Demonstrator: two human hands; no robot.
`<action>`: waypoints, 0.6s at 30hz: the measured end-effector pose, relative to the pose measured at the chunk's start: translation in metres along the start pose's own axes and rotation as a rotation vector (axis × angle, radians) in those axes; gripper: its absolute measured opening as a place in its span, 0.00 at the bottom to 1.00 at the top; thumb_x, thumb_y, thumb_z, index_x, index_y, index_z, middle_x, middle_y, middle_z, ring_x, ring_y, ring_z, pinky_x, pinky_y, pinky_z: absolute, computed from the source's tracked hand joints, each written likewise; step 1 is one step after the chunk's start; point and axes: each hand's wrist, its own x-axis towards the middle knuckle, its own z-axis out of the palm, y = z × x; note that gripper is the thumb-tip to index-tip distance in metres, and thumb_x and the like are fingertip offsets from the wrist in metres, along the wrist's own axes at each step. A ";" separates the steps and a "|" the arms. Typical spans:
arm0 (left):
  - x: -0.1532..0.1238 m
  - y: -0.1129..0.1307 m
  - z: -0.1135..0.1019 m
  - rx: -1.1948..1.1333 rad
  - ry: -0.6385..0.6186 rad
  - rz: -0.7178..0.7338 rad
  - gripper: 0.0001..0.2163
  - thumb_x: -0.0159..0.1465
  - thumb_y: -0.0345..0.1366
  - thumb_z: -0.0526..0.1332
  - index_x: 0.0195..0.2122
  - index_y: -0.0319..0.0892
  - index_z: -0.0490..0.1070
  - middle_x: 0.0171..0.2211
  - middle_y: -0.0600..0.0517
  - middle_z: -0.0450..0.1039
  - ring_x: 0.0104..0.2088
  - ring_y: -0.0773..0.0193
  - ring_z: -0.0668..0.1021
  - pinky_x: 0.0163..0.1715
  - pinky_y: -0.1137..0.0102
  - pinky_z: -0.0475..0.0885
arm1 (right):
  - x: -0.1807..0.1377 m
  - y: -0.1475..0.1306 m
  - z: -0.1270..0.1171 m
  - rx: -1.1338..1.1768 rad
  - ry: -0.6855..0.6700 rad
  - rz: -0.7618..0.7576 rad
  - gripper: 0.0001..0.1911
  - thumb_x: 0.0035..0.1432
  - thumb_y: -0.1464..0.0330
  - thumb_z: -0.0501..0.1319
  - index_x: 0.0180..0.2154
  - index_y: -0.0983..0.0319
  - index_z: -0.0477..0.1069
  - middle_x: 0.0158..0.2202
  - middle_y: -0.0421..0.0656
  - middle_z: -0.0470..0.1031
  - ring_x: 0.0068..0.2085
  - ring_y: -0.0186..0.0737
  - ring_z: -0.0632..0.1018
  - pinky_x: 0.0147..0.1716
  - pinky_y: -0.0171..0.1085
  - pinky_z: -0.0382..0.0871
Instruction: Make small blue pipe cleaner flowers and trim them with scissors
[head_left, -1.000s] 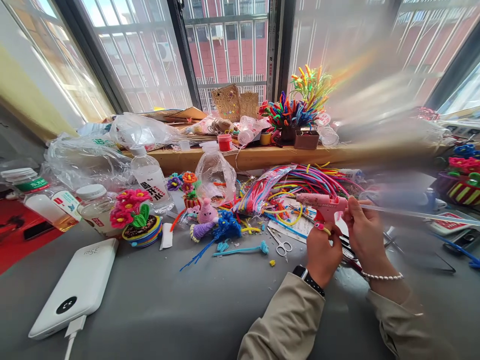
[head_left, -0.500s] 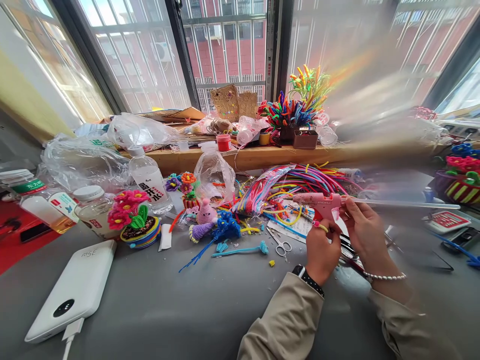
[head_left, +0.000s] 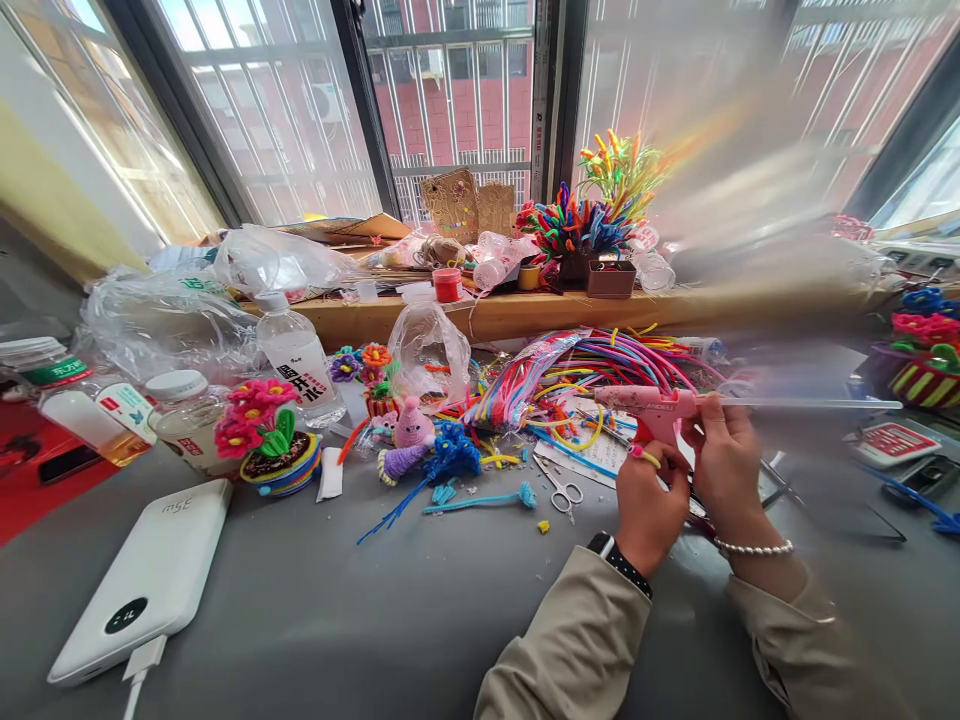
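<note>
My left hand is closed round the grip of a pink glue gun held above the grey table, its nozzle pointing left. My right hand pinches a long clear glue stick at the gun's back end; the stick runs out level to the right. Both sleeves are beige, with a dark watch on the left wrist and a bead bracelet on the right. Just left of the hands lie small scissors and a bundle of coloured pipe cleaners.
A white power bank with its cable lies at the front left. Bottles, a pipe-cleaner flower pot, small craft figures and plastic bags crowd the back. A wooden sill holds more pipe-cleaner bouquets. The right side is blurred.
The glue stick now reaches less far to the right and lies level. Both hands and the gun have stayed in nearly the same place.
</note>
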 end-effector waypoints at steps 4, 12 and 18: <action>0.000 -0.002 0.001 0.016 0.024 -0.010 0.07 0.50 0.23 0.51 0.25 0.42 0.63 0.23 0.54 0.68 0.25 0.69 0.68 0.28 0.74 0.63 | -0.006 -0.004 0.007 -0.014 -0.004 0.028 0.19 0.41 0.54 0.63 0.27 0.62 0.64 0.22 0.33 0.63 0.21 0.24 0.66 0.19 0.26 0.62; -0.003 -0.008 0.000 0.105 0.067 0.014 0.08 0.52 0.23 0.50 0.26 0.42 0.62 0.27 0.51 0.70 0.29 0.66 0.70 0.31 0.72 0.64 | -0.013 -0.006 0.014 0.068 0.005 0.099 0.18 0.39 0.57 0.65 0.26 0.62 0.62 0.21 0.32 0.63 0.19 0.23 0.66 0.18 0.25 0.62; -0.004 -0.010 0.000 0.119 0.064 0.015 0.07 0.52 0.23 0.50 0.26 0.42 0.62 0.27 0.51 0.70 0.29 0.66 0.71 0.30 0.72 0.65 | -0.011 -0.010 0.013 0.049 -0.009 0.117 0.17 0.38 0.59 0.65 0.25 0.62 0.62 0.20 0.32 0.63 0.18 0.23 0.64 0.16 0.25 0.60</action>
